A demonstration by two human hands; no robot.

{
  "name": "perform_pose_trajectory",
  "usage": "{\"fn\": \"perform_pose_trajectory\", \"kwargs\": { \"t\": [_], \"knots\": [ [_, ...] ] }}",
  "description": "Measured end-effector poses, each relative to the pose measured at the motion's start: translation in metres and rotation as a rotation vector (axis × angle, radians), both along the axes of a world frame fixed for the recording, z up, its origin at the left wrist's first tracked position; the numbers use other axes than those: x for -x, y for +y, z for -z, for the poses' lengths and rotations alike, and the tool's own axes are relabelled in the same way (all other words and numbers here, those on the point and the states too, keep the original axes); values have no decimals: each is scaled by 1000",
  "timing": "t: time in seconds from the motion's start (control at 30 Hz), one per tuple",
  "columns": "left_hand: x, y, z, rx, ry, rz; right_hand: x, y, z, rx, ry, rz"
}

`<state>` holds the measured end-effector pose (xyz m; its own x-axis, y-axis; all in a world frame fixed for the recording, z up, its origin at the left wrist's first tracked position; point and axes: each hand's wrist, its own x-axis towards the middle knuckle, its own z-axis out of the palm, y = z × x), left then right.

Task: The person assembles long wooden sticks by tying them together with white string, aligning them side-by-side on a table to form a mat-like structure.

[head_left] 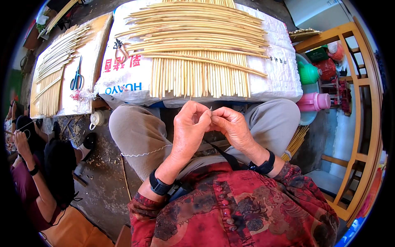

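My left hand (190, 122) and my right hand (231, 126) meet above my lap, thumbs and fingertips pinched together. A thin, dark, pointed piece (211, 109) sticks up between the fingertips; its lower part is hidden, and whether it is a needle I cannot tell. White string (148, 152) runs over my left thigh and goes out of sight behind my left forearm. Just beyond my hands, a wide pile of pale peeled sticks (197, 76) lies on a white sack-covered table (276, 78), one layer crossing over another.
Scissors with teal handles (76, 77) and more sticks (55, 66) lie on a board at the left. A person (41, 181) sits at far left with raised hands. At right stand a pink jug (313, 101), a green kettle (307, 73) and a wooden frame (357, 123).
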<state>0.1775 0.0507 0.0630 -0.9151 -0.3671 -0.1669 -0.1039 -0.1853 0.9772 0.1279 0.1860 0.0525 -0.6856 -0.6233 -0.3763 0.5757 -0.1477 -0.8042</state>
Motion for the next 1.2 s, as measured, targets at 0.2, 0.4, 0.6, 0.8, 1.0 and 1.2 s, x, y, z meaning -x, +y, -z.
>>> {"fn": "perform_pose_trajectory", "kwargs": {
  "t": [0.2,0.4,0.6,0.8,1.0,1.2],
  "knots": [
    [-2,1,-1,-3,6,10,-2,3,-1,19,12,-14],
    [-4,4,-13,4,-5,18,-3,7,-3,5,40,-35],
    [-6,6,-16,38,0,37,-6,9,-6,2,52,-32],
    [-8,6,-22,-44,-38,59,-8,10,-9,9,91,-50],
    [-10,6,-23,-31,-18,69,-6,12,-20,-53,167,-121],
    [-11,1,-23,63,30,133,9,12,-39,-163,527,-15]
  ]
}}
